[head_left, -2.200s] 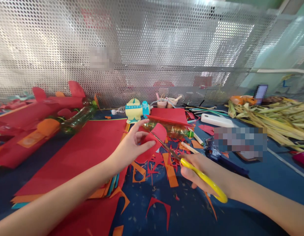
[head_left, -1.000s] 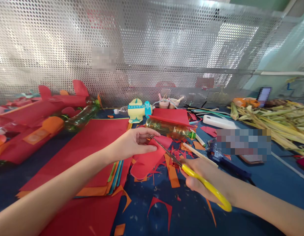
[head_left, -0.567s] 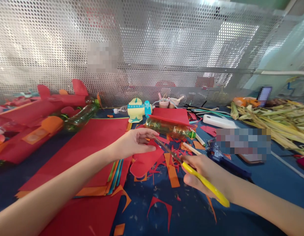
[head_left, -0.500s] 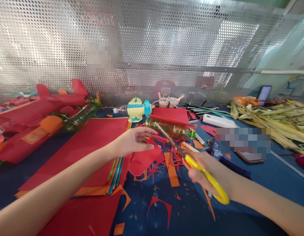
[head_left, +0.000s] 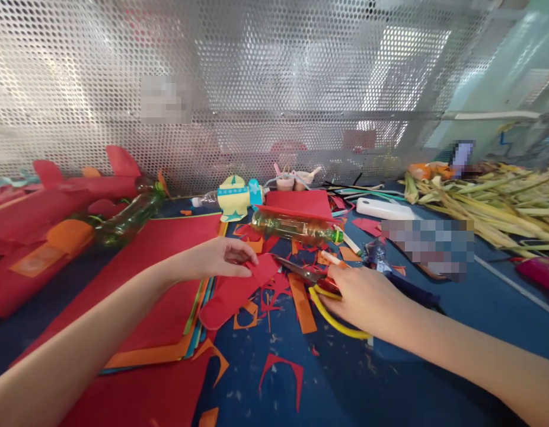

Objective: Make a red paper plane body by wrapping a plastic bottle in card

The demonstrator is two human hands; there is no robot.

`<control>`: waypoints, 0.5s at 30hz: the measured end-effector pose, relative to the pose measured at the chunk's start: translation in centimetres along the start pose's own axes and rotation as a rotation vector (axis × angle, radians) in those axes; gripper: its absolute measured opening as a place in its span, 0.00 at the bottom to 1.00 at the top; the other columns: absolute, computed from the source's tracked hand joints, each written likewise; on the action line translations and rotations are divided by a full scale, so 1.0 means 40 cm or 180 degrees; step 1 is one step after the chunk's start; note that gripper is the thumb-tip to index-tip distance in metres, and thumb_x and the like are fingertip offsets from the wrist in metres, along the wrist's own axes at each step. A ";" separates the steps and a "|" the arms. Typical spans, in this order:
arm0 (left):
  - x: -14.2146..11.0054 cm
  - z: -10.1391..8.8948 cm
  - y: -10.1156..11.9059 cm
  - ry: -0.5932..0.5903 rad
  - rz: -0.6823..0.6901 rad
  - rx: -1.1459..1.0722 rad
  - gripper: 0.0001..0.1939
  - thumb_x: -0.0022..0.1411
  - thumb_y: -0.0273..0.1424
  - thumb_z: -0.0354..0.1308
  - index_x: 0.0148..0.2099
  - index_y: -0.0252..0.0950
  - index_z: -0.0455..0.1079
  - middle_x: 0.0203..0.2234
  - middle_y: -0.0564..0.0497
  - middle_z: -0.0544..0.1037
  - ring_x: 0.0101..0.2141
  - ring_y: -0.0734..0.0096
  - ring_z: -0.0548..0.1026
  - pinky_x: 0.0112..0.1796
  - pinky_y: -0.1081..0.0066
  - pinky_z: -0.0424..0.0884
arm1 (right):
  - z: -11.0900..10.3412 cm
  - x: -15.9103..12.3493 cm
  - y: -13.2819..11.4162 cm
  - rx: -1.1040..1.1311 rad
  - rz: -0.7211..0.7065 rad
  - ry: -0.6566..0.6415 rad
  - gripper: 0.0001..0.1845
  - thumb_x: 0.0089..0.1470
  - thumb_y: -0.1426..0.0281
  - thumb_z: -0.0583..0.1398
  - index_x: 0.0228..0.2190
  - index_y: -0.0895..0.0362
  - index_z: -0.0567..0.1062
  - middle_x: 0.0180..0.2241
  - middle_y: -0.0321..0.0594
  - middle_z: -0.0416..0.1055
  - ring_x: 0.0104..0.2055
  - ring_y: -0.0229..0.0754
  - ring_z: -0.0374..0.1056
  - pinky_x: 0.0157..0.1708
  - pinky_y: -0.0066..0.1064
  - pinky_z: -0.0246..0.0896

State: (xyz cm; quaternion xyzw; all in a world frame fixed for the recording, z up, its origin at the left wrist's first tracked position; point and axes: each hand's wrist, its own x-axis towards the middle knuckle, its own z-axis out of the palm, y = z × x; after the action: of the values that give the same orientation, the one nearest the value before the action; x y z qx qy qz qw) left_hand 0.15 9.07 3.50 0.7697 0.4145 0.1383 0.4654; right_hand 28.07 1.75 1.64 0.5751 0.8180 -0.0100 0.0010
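Observation:
My left hand is closed on a strip of red paper with a rounded lower end, its upper end between thumb and fingers. My right hand grips yellow-handled scissors, whose blades point left toward the paper's top edge. Whether the blades touch the paper I cannot tell. Below and around both hands lie red and orange paper scraps. A clear plastic bottle with a green cap lies on its side just beyond them, with a folded red sheet behind.
Stacked coloured sheets lie at the left, beside red paper-wrapped bottle models. A yellow paper-dressed bottle and small cups stand at the back. Dried husks and a white glue gun-like object lie right. A perforated metal panel rises behind.
The scissors have swung from pointing up and away to lying low and pointing left. My left hand has drawn slightly left and down with the red paper. The view has shifted a little right.

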 end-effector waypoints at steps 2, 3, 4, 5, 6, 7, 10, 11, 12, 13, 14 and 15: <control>0.001 0.004 -0.003 -0.0056 -0.0050 0.0025 0.11 0.51 0.34 0.65 0.39 0.40 0.75 0.37 0.51 0.81 0.41 0.65 0.78 0.45 0.66 0.70 | 0.008 -0.002 -0.008 -0.0052 0.0035 0.0070 0.14 0.54 0.63 0.55 0.32 0.62 0.74 0.26 0.50 0.75 0.26 0.53 0.74 0.19 0.33 0.56; 0.000 0.007 -0.003 -0.0090 -0.0083 0.0033 0.12 0.52 0.35 0.65 0.40 0.40 0.75 0.38 0.51 0.81 0.42 0.65 0.77 0.46 0.66 0.70 | 0.008 -0.005 -0.012 -0.0088 0.0037 0.0110 0.15 0.55 0.63 0.55 0.33 0.62 0.74 0.27 0.50 0.76 0.27 0.52 0.75 0.19 0.33 0.58; -0.001 0.011 -0.003 -0.0126 -0.0115 0.0035 0.13 0.52 0.35 0.65 0.42 0.40 0.75 0.39 0.50 0.80 0.42 0.65 0.77 0.46 0.66 0.70 | 0.007 -0.008 -0.015 -0.0130 0.0029 0.0155 0.16 0.56 0.63 0.55 0.34 0.63 0.74 0.28 0.50 0.76 0.27 0.52 0.75 0.20 0.34 0.59; -0.002 0.015 -0.003 -0.0155 -0.0139 0.0037 0.14 0.52 0.36 0.65 0.43 0.40 0.75 0.40 0.50 0.80 0.43 0.64 0.77 0.46 0.66 0.70 | 0.005 -0.011 -0.018 -0.0175 -0.0018 0.0209 0.16 0.57 0.62 0.55 0.34 0.63 0.74 0.28 0.50 0.76 0.28 0.52 0.75 0.21 0.34 0.61; -0.003 0.018 -0.003 -0.0181 -0.0161 0.0044 0.16 0.52 0.37 0.65 0.44 0.41 0.75 0.41 0.50 0.80 0.43 0.64 0.77 0.46 0.66 0.70 | 0.004 -0.014 -0.019 -0.0214 -0.0097 0.0275 0.16 0.58 0.63 0.54 0.33 0.63 0.75 0.28 0.50 0.76 0.29 0.52 0.75 0.22 0.35 0.63; -0.004 0.020 -0.003 -0.0204 -0.0173 0.0055 0.17 0.52 0.38 0.65 0.45 0.41 0.74 0.41 0.50 0.79 0.43 0.64 0.77 0.45 0.67 0.71 | 0.002 -0.016 -0.020 -0.0239 -0.0199 0.0371 0.16 0.58 0.63 0.54 0.31 0.62 0.75 0.29 0.50 0.76 0.31 0.52 0.74 0.24 0.36 0.64; -0.004 0.020 -0.002 -0.0230 -0.0160 0.0103 0.16 0.52 0.38 0.64 0.44 0.41 0.75 0.39 0.50 0.79 0.40 0.65 0.77 0.42 0.68 0.72 | 0.003 -0.015 -0.015 -0.0142 -0.0472 0.0761 0.14 0.59 0.65 0.55 0.30 0.61 0.76 0.33 0.50 0.75 0.37 0.52 0.73 0.29 0.37 0.68; -0.003 0.020 0.001 -0.0244 -0.0146 0.0100 0.14 0.53 0.38 0.64 0.42 0.41 0.75 0.37 0.51 0.79 0.38 0.66 0.77 0.40 0.69 0.72 | 0.005 -0.012 -0.013 -0.0032 -0.0551 0.0884 0.12 0.59 0.66 0.56 0.32 0.60 0.76 0.35 0.50 0.75 0.39 0.52 0.72 0.30 0.37 0.68; -0.003 0.021 0.005 -0.0260 -0.0125 0.0091 0.13 0.53 0.37 0.64 0.41 0.40 0.76 0.36 0.51 0.79 0.37 0.67 0.77 0.40 0.69 0.72 | 0.007 -0.010 -0.011 0.0128 -0.0640 0.0987 0.11 0.59 0.66 0.56 0.35 0.60 0.76 0.38 0.49 0.75 0.40 0.52 0.72 0.32 0.38 0.69; -0.004 0.022 0.012 -0.0276 -0.0096 0.0065 0.12 0.53 0.36 0.64 0.40 0.40 0.76 0.35 0.51 0.79 0.36 0.67 0.77 0.39 0.69 0.72 | 0.008 -0.007 -0.009 0.0331 -0.0773 0.1065 0.11 0.60 0.67 0.56 0.39 0.60 0.75 0.40 0.49 0.74 0.42 0.51 0.71 0.35 0.38 0.69; -0.007 0.026 0.022 -0.0306 -0.0070 0.0018 0.11 0.53 0.35 0.63 0.40 0.40 0.76 0.35 0.51 0.80 0.36 0.68 0.77 0.40 0.70 0.72 | 0.007 -0.006 -0.008 0.0573 -0.0946 0.1094 0.13 0.61 0.67 0.56 0.43 0.59 0.73 0.43 0.48 0.73 0.44 0.49 0.71 0.39 0.39 0.69; -0.011 0.032 0.034 -0.0353 -0.0036 -0.0047 0.10 0.53 0.34 0.63 0.40 0.40 0.77 0.35 0.51 0.80 0.36 0.68 0.77 0.40 0.70 0.72 | 0.005 -0.006 -0.008 0.0842 -0.1120 0.1093 0.15 0.62 0.66 0.55 0.47 0.59 0.71 0.47 0.48 0.72 0.47 0.48 0.69 0.43 0.39 0.68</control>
State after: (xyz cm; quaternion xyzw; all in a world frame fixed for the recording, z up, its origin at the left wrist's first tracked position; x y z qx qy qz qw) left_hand 1.35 7.67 4.01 0.7704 0.3914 0.0958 0.4941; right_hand 27.87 1.40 1.43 0.4127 0.8851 -0.0191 -0.2145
